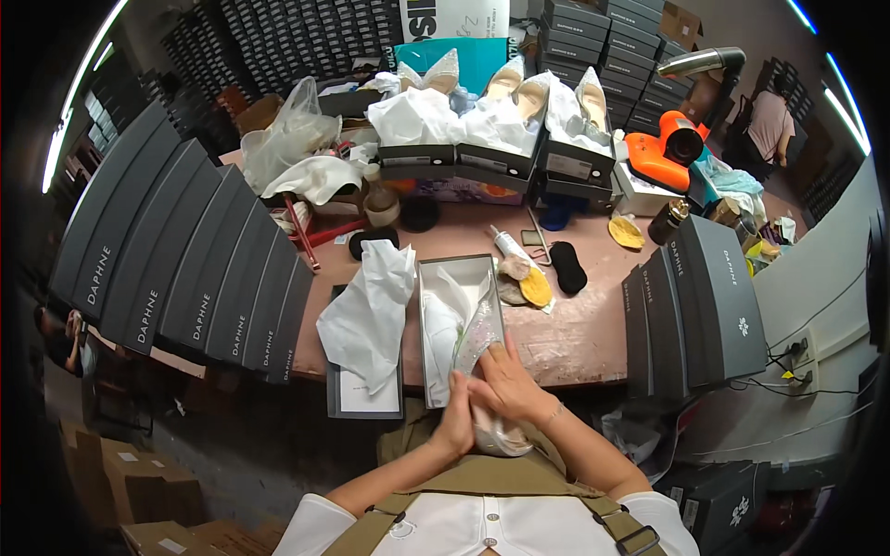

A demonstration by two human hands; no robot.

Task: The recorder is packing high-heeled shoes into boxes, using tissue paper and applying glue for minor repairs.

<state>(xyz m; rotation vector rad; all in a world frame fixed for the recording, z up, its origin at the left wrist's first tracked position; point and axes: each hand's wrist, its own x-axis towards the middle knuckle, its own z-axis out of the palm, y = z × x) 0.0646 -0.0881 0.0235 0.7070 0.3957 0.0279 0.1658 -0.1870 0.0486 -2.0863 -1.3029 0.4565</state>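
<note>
Both hands, left hand and right hand, fingers closed on glittery shoe; support heel while easing toe into open shoebox ahead.

The person wears a white short-sleeved top with small round buttons down its front placket. Over it sits an olive-khaki bib apron or pinafore of plain woven cloth, its two wide straps running up over the shoulders; the strap on the person's right side carries a dark rectangular metal buckle. The forearms are bare below the short sleeves. A thin pale bracelet circles the wrist of the right hand; the left hand shows no ring or band that can be made out.
</note>
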